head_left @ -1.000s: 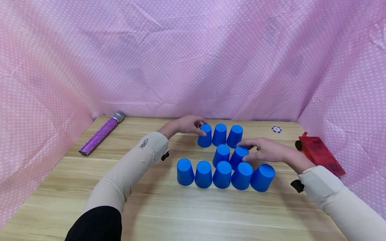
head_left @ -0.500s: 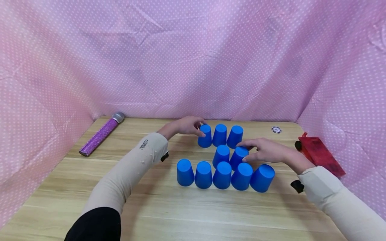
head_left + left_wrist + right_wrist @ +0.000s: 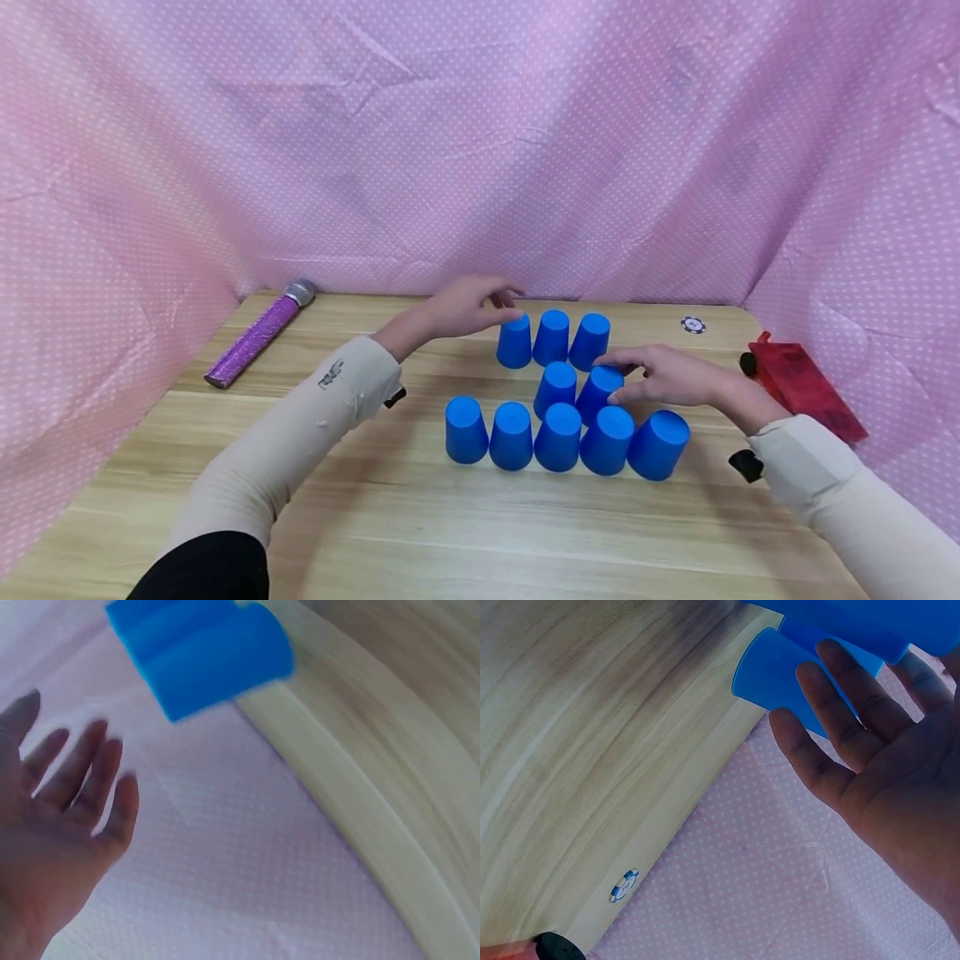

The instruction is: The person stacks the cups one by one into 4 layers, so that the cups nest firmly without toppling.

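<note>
Blue cups stand upside down in three rows in the head view. My left hand (image 3: 471, 307) is just above and left of the leftmost back-row cup (image 3: 514, 347). In the left wrist view its fingers are loosely spread, apart from the blue cups (image 3: 217, 664). My right hand (image 3: 671, 377) holds the right cup of the middle row (image 3: 600, 393), thumb at its near side and index finger at its far side. The other right fingers are extended in the right wrist view, overlapping a blue cup (image 3: 769, 675). Beside the held cup stands another middle-row cup (image 3: 556, 390).
A front row of several blue cups (image 3: 512, 437) stands nearest me. A glittery purple microphone (image 3: 258, 337) lies at the left of the wooden table (image 3: 420, 533). At right are a poker chip (image 3: 693, 325) and a red pouch-like thing (image 3: 806, 387). Pink dotted cloth (image 3: 480, 150) hangs behind.
My left hand has let go of the leftmost back-row cup and risen slightly up and away from it. My right hand stays at its cup. The head view has shifted slightly.
</note>
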### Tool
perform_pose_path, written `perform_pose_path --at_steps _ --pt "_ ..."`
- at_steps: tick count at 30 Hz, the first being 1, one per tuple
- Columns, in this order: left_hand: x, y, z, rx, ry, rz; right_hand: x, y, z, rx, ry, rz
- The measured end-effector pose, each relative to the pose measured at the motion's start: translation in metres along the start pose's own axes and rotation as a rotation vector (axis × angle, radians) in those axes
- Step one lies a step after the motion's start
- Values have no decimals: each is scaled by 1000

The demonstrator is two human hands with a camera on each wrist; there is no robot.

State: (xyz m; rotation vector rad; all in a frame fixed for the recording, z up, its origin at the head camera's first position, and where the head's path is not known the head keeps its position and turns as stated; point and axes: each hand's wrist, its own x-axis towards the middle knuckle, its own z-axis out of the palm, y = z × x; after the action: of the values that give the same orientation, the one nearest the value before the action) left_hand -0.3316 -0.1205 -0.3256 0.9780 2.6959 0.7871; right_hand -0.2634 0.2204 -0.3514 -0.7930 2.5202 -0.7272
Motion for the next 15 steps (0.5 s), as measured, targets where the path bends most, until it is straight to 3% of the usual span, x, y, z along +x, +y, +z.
perform_pose_path --at_steps 4,8,15 --pt "-2 15 3 -119 -145 38 -1 2 0 -3 3 1" --pt "-1 22 13 -123 -283 48 0 3 0 -2 2 2" --pt "3 29 33 -87 -364 7 0 2 0 -3 3 2"
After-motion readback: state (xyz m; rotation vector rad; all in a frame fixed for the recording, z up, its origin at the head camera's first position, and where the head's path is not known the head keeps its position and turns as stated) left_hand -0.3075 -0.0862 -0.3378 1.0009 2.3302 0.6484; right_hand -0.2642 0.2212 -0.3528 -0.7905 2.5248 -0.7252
